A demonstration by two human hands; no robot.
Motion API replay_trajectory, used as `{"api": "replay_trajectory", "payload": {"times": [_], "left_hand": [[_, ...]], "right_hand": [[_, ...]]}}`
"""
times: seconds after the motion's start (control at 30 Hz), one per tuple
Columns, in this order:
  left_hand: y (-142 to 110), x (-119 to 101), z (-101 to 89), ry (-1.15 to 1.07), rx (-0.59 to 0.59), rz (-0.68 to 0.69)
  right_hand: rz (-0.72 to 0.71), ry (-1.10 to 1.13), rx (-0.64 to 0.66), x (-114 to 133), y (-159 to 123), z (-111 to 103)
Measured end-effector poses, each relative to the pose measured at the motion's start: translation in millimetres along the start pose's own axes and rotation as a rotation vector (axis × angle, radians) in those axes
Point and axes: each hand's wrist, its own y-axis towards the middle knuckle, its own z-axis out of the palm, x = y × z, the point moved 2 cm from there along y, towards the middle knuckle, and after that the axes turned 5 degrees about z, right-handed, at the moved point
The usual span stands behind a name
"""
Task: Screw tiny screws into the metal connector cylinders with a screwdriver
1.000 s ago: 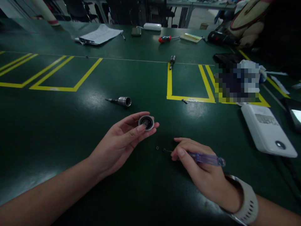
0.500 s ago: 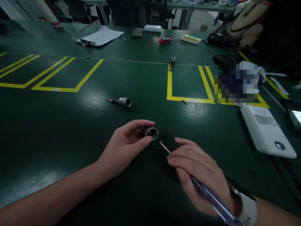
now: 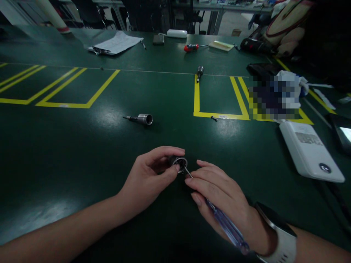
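My left hand (image 3: 153,177) pinches a short metal sleeve (image 3: 173,160) between thumb and fingers, its round open end turned toward the right. In my right hand (image 3: 222,193) is a screwdriver (image 3: 226,224) with a clear purplish handle, gripped low near its shaft. The thin shaft's tip reaches the sleeve's open mouth; how far in it goes I cannot tell. Beyond my hands lies a metal part with a hollow cylinder (image 3: 144,119) and a thin dark stem pointing left. Several tiny metal pieces (image 3: 214,118) lie by the yellow tape.
A similar metal part (image 3: 200,73) lies across the tape corner. A white power bank (image 3: 311,151) rests at the right. Farther back are a red-handled screwdriver (image 3: 191,48), papers on a clipboard (image 3: 116,43) and a white device (image 3: 177,34). Yellow tape (image 3: 63,105) marks the green table.
The screwdriver has moved left and its tip has come to the sleeve's mouth. My left hand has shifted slightly right and down with the sleeve. The small dark piece beside it is now hidden.
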Motion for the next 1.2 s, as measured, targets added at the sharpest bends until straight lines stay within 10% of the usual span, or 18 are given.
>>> {"api": "replay_trajectory", "payload": {"times": [1.2], "left_hand": [[0.5, -4.3, 5.2, -0.028, -0.091, -0.099]], "right_hand": [[-0.023, -0.03, -0.002, 6.2, 1.4, 0.3]]}}
